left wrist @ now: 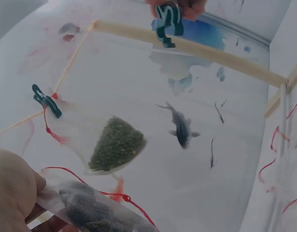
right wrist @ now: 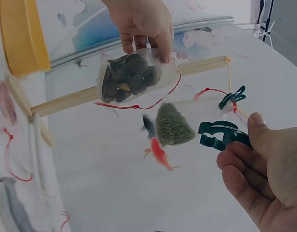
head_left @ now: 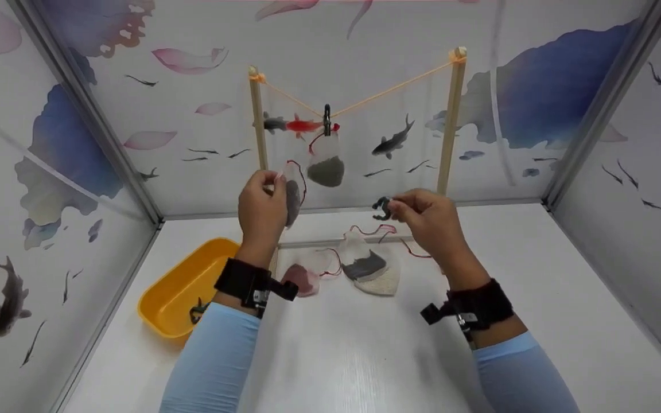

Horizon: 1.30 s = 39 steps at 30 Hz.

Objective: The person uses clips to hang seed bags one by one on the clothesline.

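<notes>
A person in light-blue sleeves (head_left: 213, 355) pinches a mesh bag (right wrist: 131, 77) in the left hand (head_left: 263, 206) and grasps a green clip (right wrist: 218, 134) in the right hand (head_left: 428, 221), both raised in front of a cord (head_left: 396, 89) strung between two wooden posts (head_left: 451, 132). The mesh bag sits at the left fingertips, thumb and fingers nipping one edge, its body reaching out past them to the right in the head view. Just beyond the right fingertips, the curved jaws of the green clip face left toward the mesh bag, a gap showing between them; its rear end is held between thumb and fingers. The two are apart. Sheer and whitish, the mesh bag bulges with dark, rounded pieces, and a knotted red drawstring (right wrist: 137, 107) trails along the side away from the hand. The green clip is glossy and dark. Between the hands and behind them, a hanging clip (head_left: 327, 119) on the sagging cord holds a bag of green grains (head_left: 326, 171). Below, a reddish bag (head_left: 302, 280) lies beside a grey bag (head_left: 365, 265), which overlaps a pale bag (head_left: 381, 281). At left stands a yellow tray (head_left: 164, 292) with a dark clip (head_left: 198, 310) inside.
</notes>
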Motion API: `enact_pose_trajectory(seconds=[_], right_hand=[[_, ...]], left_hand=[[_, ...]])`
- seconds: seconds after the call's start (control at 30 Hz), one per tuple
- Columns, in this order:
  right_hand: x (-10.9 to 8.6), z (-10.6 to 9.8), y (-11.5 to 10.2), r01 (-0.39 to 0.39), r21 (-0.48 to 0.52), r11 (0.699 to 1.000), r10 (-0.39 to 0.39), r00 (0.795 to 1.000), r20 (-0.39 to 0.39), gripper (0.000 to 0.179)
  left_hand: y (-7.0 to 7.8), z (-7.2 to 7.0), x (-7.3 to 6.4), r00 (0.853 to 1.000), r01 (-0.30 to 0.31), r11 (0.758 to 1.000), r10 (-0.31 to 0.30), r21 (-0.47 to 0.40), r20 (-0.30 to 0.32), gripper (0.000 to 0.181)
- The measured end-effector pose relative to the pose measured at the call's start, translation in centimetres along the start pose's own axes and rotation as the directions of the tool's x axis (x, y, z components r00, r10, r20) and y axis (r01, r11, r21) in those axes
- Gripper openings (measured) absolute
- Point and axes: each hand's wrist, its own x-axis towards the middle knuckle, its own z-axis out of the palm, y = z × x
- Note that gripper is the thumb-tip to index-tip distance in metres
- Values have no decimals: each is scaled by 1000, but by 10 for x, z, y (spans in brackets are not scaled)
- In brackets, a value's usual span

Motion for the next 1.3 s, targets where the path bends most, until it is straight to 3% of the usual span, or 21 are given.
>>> enact_pose_trajectory(seconds=[0.17, 0.33, 0.47, 0.6, 0.8, 1.1, 1.3], right_hand=[[52, -8, -39, 108, 25, 994, -107, 993, -43, 16], [104, -7, -86, 122, -26, 992, -123, 992, -39, 23], [138, 6, -111, 124, -113, 986, -127, 992, -19, 26], [163, 22, -123, 138, -209, 968, -133, 990, 39, 31], [184, 42, -130, 161, -303, 939, -129, 984, 124, 32], [192, 57, -127, 118, -349, 930, -61, 984, 170, 28], [193, 60, -128, 119, -391, 913, -12, 964, 266, 35]], left_hand=[[27, -10, 34, 990, -124, 981, 131, 149, -42, 27], [53, -16, 66, 984, -155, 961, 171, 227, -55, 26], [72, -18, 81, 985, -155, 953, 168, 259, -29, 25], [88, -14, 85, 982, -182, 941, 191, 286, -2, 24], [95, -9, 83, 979, -202, 938, 199, 281, 42, 24], [94, -4, 82, 980, -199, 946, 194, 254, 46, 20], [90, -6, 81, 978, -207, 958, 202, 198, 46, 20]])
